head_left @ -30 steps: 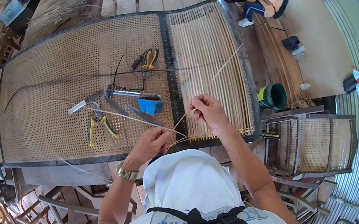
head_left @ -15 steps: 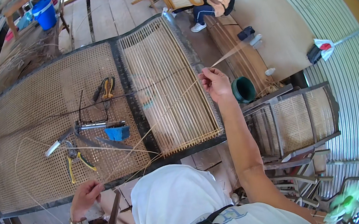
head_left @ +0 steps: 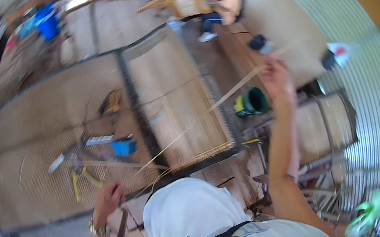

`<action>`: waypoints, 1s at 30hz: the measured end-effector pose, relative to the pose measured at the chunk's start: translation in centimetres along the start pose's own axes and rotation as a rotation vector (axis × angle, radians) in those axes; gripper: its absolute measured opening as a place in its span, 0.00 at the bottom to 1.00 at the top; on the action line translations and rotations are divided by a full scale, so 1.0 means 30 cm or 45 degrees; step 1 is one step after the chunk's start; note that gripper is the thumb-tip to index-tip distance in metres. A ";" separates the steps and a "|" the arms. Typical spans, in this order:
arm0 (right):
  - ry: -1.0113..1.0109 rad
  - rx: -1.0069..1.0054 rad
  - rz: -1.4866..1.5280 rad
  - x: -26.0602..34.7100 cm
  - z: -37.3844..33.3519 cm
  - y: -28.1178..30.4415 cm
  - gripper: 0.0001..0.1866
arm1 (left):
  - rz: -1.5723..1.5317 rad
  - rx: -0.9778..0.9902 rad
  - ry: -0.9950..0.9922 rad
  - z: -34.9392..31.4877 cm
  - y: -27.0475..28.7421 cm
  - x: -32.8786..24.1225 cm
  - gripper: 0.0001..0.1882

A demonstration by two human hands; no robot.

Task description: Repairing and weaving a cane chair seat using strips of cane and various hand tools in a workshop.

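A long wooden-framed panel [head_left: 133,103] lies before me, with woven cane mesh [head_left: 21,161] on its left part and a section of parallel cane strands [head_left: 175,121] on its right. Past the panel's right edge, my right hand [head_left: 276,76] pinches a pale cane strip [head_left: 239,85] that stretches back to the strands. My left hand [head_left: 109,201] is by the near edge, fingers curled in; what they hold, if anything, is blurred. Close to it lie yellow-handled pliers [head_left: 84,179], a knife [head_left: 59,162] and a blue block [head_left: 124,147]. Orange-handled pliers [head_left: 113,102] rest farther back.
A dark green bucket [head_left: 253,102] stands under my right forearm. Another cane-panelled frame [head_left: 319,127] is on the right. A seated person [head_left: 226,4] is at the far right beside a chair [head_left: 183,4]. A blue bucket [head_left: 46,23] stands at the far left.
My right hand has moved right, away from the panel, drawing the cane strip with it. My left hand has shifted slightly right. The view has become blurred.
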State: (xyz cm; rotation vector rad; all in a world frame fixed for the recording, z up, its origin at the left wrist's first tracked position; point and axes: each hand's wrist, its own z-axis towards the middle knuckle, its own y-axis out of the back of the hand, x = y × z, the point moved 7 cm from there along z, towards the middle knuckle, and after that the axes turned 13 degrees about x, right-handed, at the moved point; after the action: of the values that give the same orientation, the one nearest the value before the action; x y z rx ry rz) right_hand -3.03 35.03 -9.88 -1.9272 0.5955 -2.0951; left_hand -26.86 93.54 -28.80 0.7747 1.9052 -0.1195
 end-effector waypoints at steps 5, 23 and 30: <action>0.108 -0.017 -0.389 0.272 0.016 0.352 0.12 | -0.124 -0.109 -0.051 0.098 0.025 -0.017 0.13; -0.814 1.601 -1.164 -1.016 -0.561 -0.739 0.29 | -0.020 -0.980 -0.269 0.025 0.249 -0.176 0.09; 0.181 1.484 -1.877 -1.227 -0.553 -0.847 0.30 | -0.014 -1.072 0.311 -0.146 0.167 -0.215 0.23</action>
State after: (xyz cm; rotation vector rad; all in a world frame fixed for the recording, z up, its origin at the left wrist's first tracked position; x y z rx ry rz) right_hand -12.95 75.93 -32.38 -1.3590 -2.1267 -2.0892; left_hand -25.78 96.33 -20.03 0.2021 1.9333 0.7575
